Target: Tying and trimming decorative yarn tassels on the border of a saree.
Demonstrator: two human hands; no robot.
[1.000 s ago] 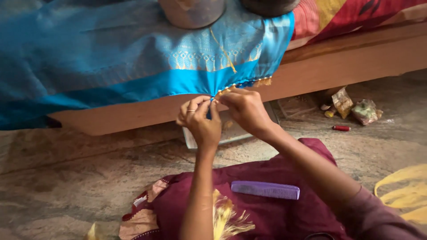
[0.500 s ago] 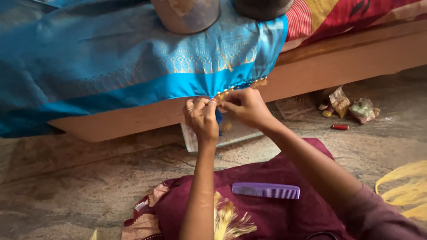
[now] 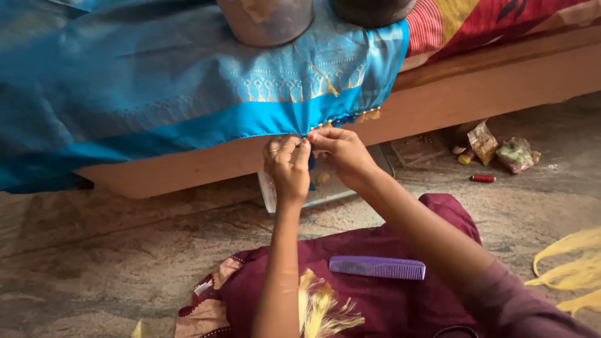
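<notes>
A bright blue sari [image 3: 156,87] with gold woven border hangs over the wooden edge of a bed [image 3: 476,94]. My left hand [image 3: 287,168] and my right hand [image 3: 338,150] meet at its lower hem, both pinching the edge where a short row of small gold tassels [image 3: 350,117] runs to the right. The fingertips touch each other at the hem. A thread, if any, is too fine to make out. A ring shows on my left hand.
A purple comb [image 3: 377,267] lies on maroon cloth [image 3: 388,294] over my lap, beside yellow thread strands [image 3: 319,307]. More yellow strands [image 3: 573,269] lie on the stone floor at right. Two metal pots [image 3: 266,19] weigh the sari down. A clear box [image 3: 325,184], wrappers [image 3: 516,153] and a red spool [image 3: 482,178] lie under the bed.
Both hands have moved up slightly to the hem and closed together on it; the view has shifted a little, otherwise the scene is the same.
</notes>
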